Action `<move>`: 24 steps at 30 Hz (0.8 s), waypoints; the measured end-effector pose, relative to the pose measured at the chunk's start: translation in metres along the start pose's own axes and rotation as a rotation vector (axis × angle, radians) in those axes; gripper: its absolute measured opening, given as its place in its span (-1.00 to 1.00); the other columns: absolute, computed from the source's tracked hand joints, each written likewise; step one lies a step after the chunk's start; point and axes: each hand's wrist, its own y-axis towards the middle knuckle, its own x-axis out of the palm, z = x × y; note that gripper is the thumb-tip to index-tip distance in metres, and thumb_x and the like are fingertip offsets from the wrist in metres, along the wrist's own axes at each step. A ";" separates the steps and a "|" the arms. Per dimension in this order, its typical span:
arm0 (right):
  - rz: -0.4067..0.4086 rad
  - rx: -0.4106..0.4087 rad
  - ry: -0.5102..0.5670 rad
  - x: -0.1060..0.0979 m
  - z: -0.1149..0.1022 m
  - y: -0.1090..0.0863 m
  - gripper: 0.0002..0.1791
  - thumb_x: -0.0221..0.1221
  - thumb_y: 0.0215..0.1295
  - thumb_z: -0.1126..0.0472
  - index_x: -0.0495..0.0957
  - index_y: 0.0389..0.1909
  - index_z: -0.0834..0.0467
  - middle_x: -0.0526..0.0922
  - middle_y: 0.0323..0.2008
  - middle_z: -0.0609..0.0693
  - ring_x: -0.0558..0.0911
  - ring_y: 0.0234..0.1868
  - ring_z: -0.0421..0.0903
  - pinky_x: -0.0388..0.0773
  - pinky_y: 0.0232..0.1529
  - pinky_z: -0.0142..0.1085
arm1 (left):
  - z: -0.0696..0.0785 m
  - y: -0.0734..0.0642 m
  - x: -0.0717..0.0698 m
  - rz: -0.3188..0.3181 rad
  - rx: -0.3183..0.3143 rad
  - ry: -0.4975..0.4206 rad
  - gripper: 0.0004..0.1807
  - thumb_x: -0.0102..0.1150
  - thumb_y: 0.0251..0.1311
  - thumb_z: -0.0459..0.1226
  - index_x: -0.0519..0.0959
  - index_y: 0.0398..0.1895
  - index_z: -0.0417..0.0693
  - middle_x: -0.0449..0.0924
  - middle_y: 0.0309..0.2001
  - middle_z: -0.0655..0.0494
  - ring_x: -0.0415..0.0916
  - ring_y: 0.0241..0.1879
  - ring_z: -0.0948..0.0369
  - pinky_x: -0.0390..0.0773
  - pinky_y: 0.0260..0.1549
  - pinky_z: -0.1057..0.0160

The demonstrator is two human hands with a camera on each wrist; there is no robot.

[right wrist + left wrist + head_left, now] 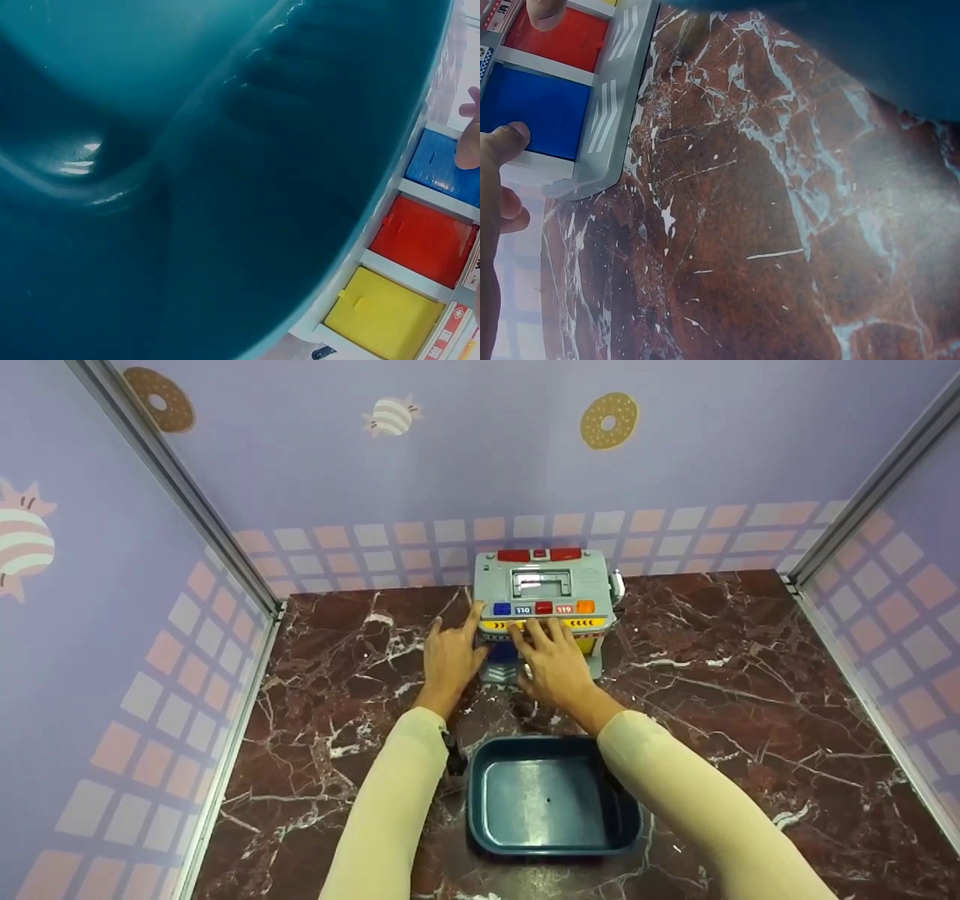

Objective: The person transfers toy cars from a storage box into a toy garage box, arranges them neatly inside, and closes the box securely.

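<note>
A grey toy garage (491, 583) with a carrying handle and coloured buttons on top stands against the back wall. Its front has a blue door (544, 105), a red door (424, 244) and a yellow door (382, 315). My left hand (448, 656) holds its left front corner, index finger along the side near the top, thumb over the blue door. The fingers of my right hand (559, 667) lie spread on the yellow strip (585, 623) along the top front edge. The right thumb hangs lower, overlapping the red door in the left wrist view.
A dark teal plastic basin (525, 802) sits on the marbled tabletop (345, 750) in front of the toy, below my forearms. Its wall fills most of the right wrist view. Purple patterned panels (480, 472) enclose the back and both sides.
</note>
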 end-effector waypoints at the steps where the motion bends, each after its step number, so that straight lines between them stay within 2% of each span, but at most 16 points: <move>1: 0.001 0.002 0.000 0.000 0.000 0.000 0.06 0.54 0.29 -0.15 0.30 0.71 0.10 0.42 0.45 0.27 0.42 0.39 0.39 0.42 0.55 0.28 | 0.000 0.000 0.000 0.005 0.000 -0.003 -0.04 0.66 0.17 -0.06 0.43 0.64 0.08 0.81 -0.45 -0.15 0.80 -0.40 -0.13 0.57 0.48 -0.19; 7: 0.031 -0.004 0.000 0.001 0.000 0.000 0.06 0.56 0.24 -0.17 0.35 0.67 0.12 0.44 0.40 0.26 0.43 0.33 0.36 0.44 0.52 0.27 | 0.002 0.000 0.000 0.006 -0.010 -0.034 -0.05 0.66 0.18 -0.07 0.44 0.64 0.09 0.80 -0.47 -0.15 0.80 -0.40 -0.13 0.55 0.50 -0.19; 11: 0.052 -0.008 0.001 0.002 0.000 0.000 0.06 0.57 0.21 -0.17 0.38 0.66 0.13 0.45 0.39 0.26 0.43 0.30 0.35 0.45 0.49 0.28 | 0.002 0.000 0.001 0.031 -0.001 -0.040 -0.07 0.67 0.16 -0.09 0.46 0.61 0.06 0.79 -0.47 -0.16 0.79 -0.41 -0.13 0.58 0.46 -0.21; 24: 0.027 0.008 0.007 0.003 -0.003 0.000 0.07 0.59 0.22 -0.18 0.37 0.67 0.13 0.43 0.43 0.25 0.41 0.32 0.35 0.43 0.51 0.28 | 0.003 -0.002 0.004 0.066 -0.008 -0.010 -0.05 0.70 0.11 -0.06 0.50 0.60 0.06 0.80 -0.45 -0.14 0.78 -0.39 -0.10 0.65 0.38 -0.15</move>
